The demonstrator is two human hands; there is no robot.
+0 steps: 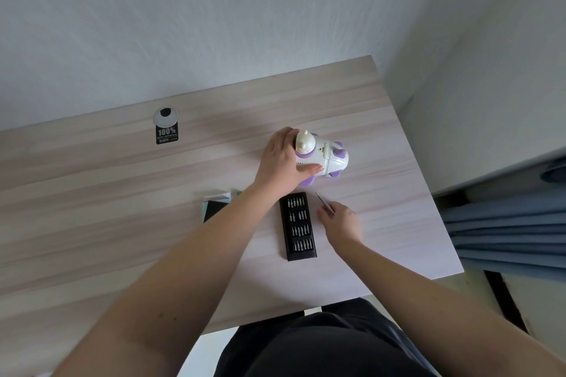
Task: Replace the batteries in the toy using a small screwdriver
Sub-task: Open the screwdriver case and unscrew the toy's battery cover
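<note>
Left hand [283,162] grips the white-and-purple toy [324,156] near the desk's [107,208] right edge; right hand [340,220] pinches a thin screwdriver [324,203] beside the bit case [297,226]

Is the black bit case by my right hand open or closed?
Open: the bit case lies flat on the desk with its rows of silver bits exposed, no lid over them.

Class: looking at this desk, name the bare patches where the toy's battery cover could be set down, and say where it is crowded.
Bare wood lies right of the right hand, out to the table edge, and left of the black label. It is crowded between the toy, gripped by the left hand, the bit case and the packet.
</note>
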